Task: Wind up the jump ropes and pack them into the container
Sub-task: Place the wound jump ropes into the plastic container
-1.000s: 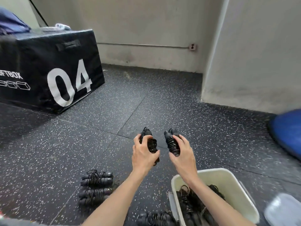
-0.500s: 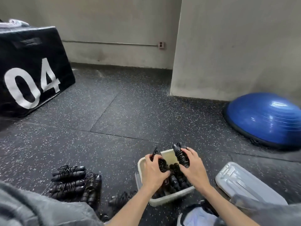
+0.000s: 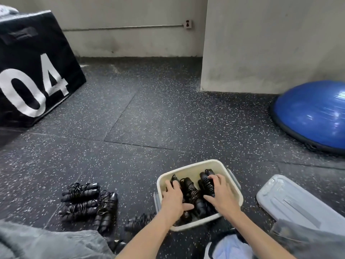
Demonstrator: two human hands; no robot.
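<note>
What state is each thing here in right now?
Container: open, lid off, partly filled with wound ropes.
Lid: on the floor, right of the container.
Left hand: inside the container, gripping a wound rope.
Right hand: gripping another wound rope.
Rope bundles on the floor: wound, not yet packed.

Four wound ropes (image 3: 87, 200) on floor, one container (image 3: 197, 166), one lid (image 3: 298, 200), two hands (image 3: 173, 200)

Black wound jump ropes (image 3: 194, 195) fill the cream container (image 3: 197, 166); others (image 3: 87, 200) lie left.
</note>
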